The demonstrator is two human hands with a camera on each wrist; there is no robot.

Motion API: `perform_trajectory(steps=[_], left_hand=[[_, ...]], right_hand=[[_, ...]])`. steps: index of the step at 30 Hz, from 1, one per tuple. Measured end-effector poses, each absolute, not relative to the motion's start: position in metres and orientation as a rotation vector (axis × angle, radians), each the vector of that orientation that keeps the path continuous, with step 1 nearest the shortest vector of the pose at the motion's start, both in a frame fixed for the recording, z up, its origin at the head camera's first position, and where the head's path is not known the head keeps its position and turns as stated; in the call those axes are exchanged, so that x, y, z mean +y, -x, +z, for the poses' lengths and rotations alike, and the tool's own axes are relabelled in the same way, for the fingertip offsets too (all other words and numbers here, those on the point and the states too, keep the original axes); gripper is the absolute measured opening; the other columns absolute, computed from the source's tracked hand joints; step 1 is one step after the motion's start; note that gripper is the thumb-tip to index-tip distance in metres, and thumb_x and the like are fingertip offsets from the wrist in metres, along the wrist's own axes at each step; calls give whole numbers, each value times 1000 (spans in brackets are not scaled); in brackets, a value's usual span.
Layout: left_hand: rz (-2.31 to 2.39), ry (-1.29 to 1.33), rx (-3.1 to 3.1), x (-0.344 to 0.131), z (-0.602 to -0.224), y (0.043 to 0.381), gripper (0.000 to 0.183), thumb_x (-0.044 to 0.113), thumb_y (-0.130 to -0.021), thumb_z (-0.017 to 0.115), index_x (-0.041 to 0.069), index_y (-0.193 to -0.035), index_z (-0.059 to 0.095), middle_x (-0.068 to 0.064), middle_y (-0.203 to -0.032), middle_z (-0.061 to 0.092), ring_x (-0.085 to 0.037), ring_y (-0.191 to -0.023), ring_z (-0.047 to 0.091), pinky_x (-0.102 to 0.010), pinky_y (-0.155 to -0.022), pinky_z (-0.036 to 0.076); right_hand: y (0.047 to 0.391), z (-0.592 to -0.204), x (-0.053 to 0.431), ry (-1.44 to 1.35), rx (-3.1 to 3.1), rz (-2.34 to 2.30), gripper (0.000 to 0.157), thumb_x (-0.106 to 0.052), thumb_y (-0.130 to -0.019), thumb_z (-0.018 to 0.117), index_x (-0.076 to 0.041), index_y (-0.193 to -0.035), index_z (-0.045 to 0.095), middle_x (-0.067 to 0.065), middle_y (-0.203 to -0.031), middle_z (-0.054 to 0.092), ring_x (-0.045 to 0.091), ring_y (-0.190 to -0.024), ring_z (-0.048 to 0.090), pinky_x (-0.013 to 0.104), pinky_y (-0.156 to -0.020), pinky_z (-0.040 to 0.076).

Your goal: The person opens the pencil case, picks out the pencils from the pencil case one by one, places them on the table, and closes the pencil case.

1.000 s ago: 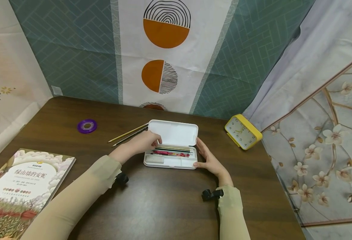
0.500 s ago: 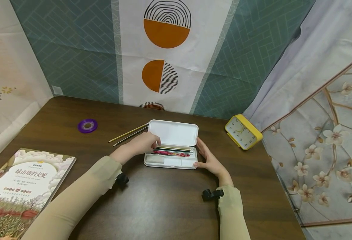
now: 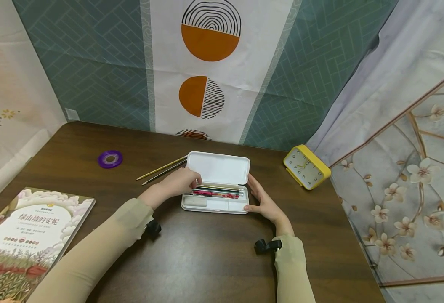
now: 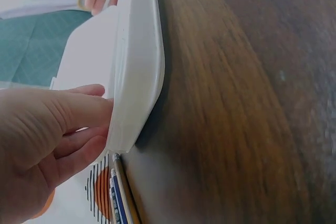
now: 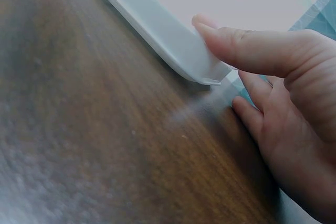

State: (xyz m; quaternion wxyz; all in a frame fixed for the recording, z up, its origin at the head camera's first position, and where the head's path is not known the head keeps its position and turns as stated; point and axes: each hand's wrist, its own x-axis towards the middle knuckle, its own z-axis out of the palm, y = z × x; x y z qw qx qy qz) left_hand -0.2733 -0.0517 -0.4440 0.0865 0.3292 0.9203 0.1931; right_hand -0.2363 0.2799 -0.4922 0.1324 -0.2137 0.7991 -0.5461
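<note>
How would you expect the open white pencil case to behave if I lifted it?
The pencil case seems stiff, given its crisp walls. Its open lid may swing, and the pencils lying inside could slide if tilted.

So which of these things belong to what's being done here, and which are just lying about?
Job, probably:
open white pencil case
writing tools inside
pencils beside it

Apparently just lying about:
purple ring
yellow clock
book

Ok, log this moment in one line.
left hand: fingers in case | right hand: thumb on case edge | lid: open | pencils: some in case, others on table
</note>
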Motion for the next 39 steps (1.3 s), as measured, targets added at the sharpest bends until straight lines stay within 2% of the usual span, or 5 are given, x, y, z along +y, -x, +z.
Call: perform_trajectory(steps=[6,12,16,28,39], left_hand=[[594,-951,2745,-52,-442,272,21,-4,-82,69,8,-99,72,-3,-85,73,-16,-81,66,-33,-76,55],[604,-938,2751,-51,-442,272,21,-2,-81,74,8,-99,72,-3,-85,73,-15,-81,66,-34,-78,55],[608,-939,2751,-52,-443,272,22,-1,-80,75,8,-99,72,-3,-84,72,-14,-80,65,-33,-78,55],[613,-968,2730,-53,-440,273,24,-3,-82,71,6,-104,71,-4,-87,73,-15,-83,66,-33,-78,55],[577,-964,2728,-52,-431,272,25,-2,-83,71,6,-106,71,-4,-90,73,-16,-87,68,-34,-80,56]], right_hand=[[234,-485,277,607,2314,-1571,106,10,-80,72,-8,-158,2,13,-165,1,34,-152,3,61,-119,9],[224,-464,271,606,2306,-1559,103,7,-81,73,-1,-156,3,18,-164,3,37,-151,5,63,-117,11],[225,-464,271,608,2308,-1555,103,6,-80,73,0,-156,4,18,-164,4,39,-151,5,64,-117,11],[237,-492,281,617,2324,-1569,107,6,-81,73,-15,-158,3,6,-166,3,29,-153,5,59,-119,10],[236,-492,280,626,2321,-1577,106,5,-81,73,-14,-158,3,7,-166,3,29,-153,4,61,-119,9]])
